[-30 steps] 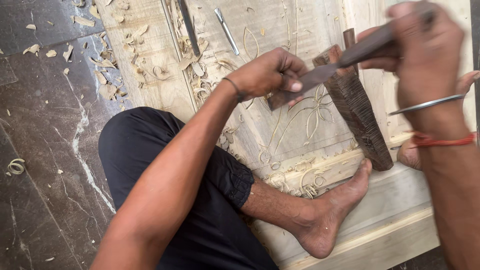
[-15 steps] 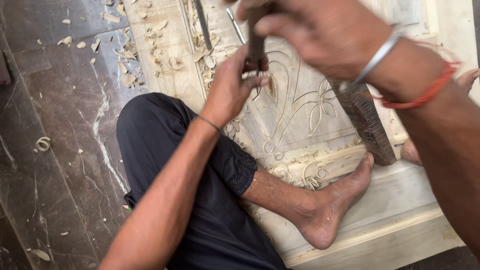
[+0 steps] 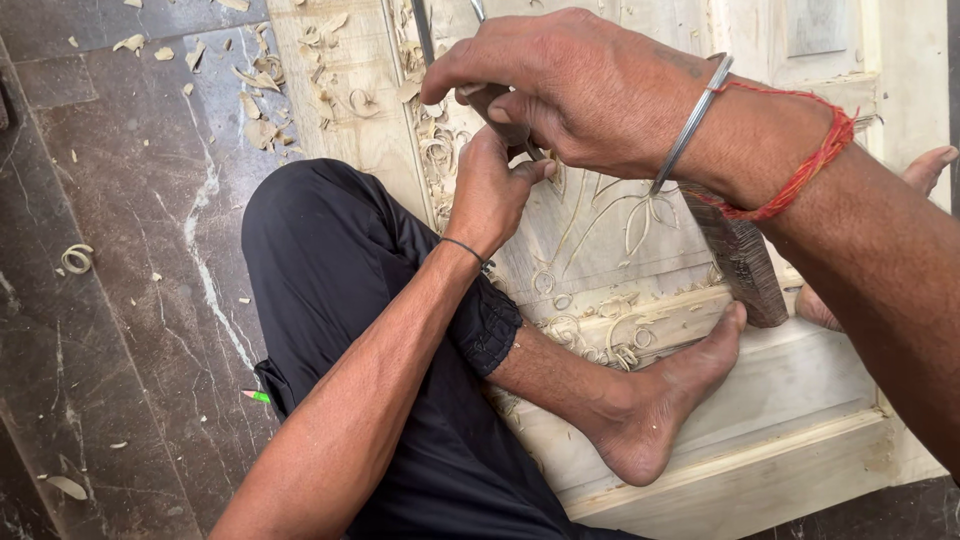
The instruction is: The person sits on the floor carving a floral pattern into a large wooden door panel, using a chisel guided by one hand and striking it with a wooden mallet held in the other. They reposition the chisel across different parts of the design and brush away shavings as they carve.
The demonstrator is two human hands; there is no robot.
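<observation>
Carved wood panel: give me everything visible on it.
The carved wood panel is pale, unfinished-looking wood lying flat on the dark stone floor. It has raised frame mouldings and incised floral scrollwork. Curled wood shavings are strewn across it. A bare foot rests on it, and a dark wooden mallet sits above it. The left hand and right hand work over its carving.

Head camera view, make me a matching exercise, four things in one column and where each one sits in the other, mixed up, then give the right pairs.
Things:
1. red thread
2. green pencil
3. wooden mallet
4. left hand

Places:
A. on the dark stone floor beside the black trousers
B. on the carved panel, gripping the chisel
C. tied round the right wrist
D. lying on the panel just past the toes of the bare foot

Right pairs: 1-C, 2-A, 3-D, 4-B
</observation>
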